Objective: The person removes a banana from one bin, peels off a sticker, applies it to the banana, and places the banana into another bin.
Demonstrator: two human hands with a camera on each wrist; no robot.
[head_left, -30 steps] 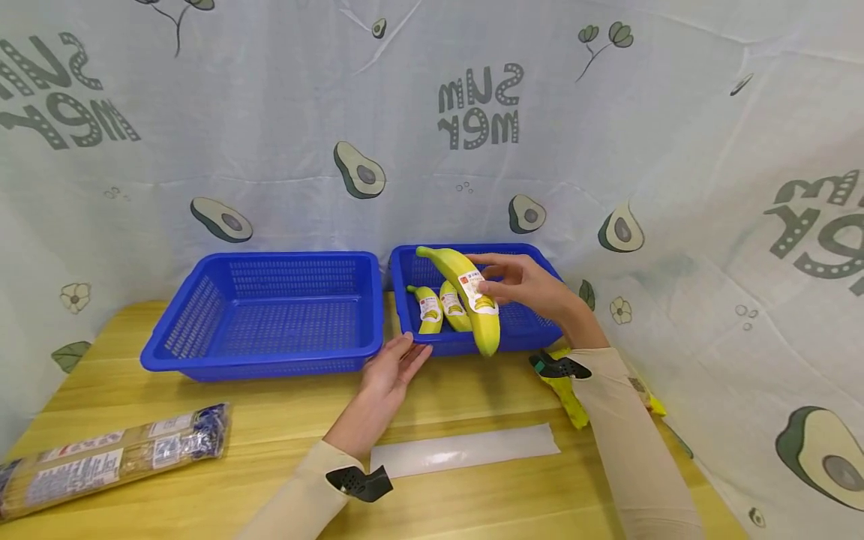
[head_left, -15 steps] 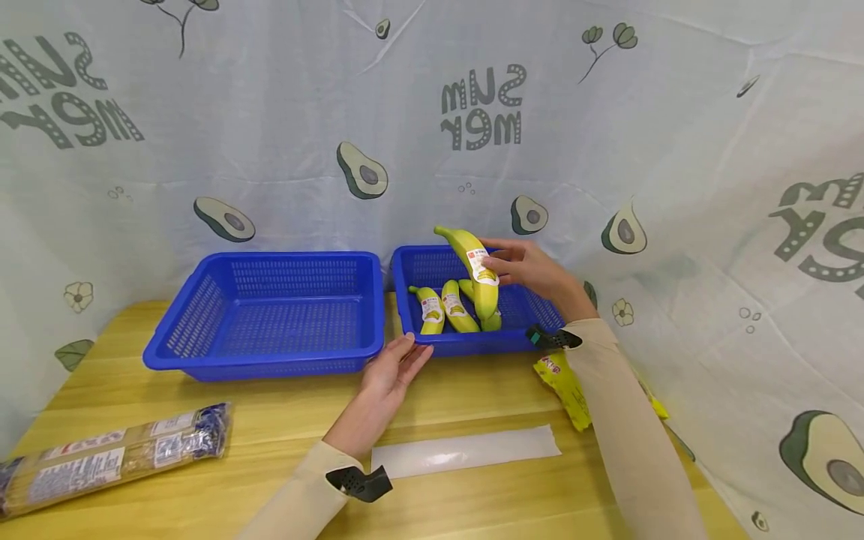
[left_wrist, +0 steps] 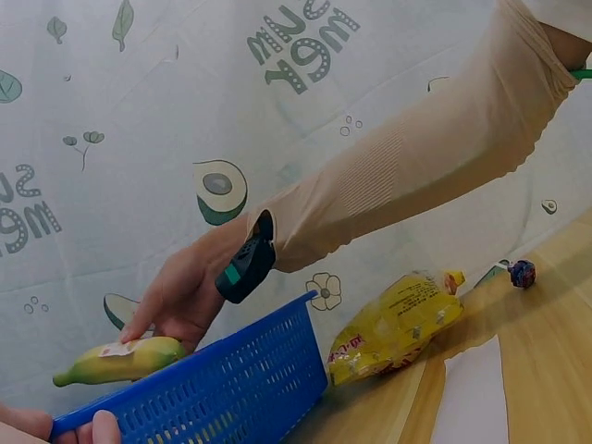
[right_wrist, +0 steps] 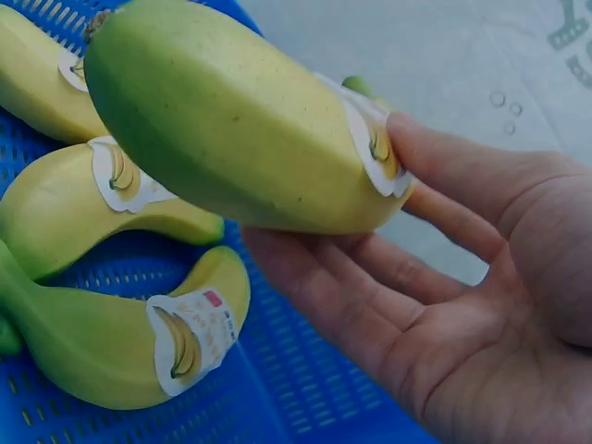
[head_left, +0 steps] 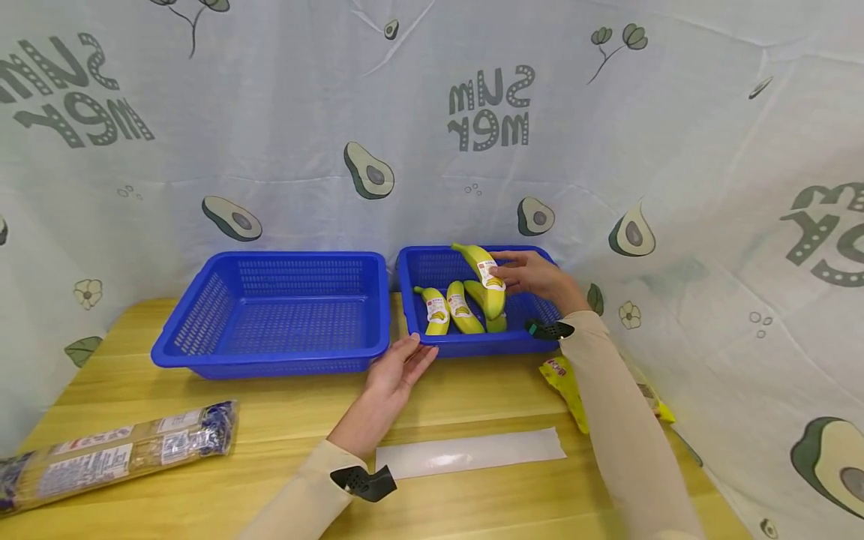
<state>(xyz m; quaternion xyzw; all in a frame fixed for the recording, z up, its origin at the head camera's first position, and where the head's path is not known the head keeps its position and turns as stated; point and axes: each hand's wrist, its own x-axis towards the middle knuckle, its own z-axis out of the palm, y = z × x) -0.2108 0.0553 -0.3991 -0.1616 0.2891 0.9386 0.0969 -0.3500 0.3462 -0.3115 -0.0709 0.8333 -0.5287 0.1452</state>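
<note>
In the head view my right hand [head_left: 533, 277] pinches a yellow banana [head_left: 487, 281] with a white label, above the right blue basket [head_left: 472, 345]. Seen from the right wrist, the thumb presses the label while the fingers support the banana [right_wrist: 231, 120] from below; its near end is greenish. Three other labelled bananas [head_left: 466, 309] lie in the basket's left and middle part, one partly hidden behind the held one. My left hand [head_left: 391, 371] grips that basket's front left corner, thumb at the rim and fingers lower down.
A second blue basket [head_left: 270, 367], with nothing in it, stands on the left. A pack of spaghetti [head_left: 121, 457] lies at front left. Near my right forearm is a yellow snack bag [head_left: 565, 386]. White tape [head_left: 472, 454] crosses the wooden table [head_left: 283, 427]; a printed curtain [head_left: 304, 112] hangs behind.
My right hand has carried the banana slightly right and back, from over the front rim to above the basket's inside, uncovering more bananas. The left hand has stayed at the corner.
</note>
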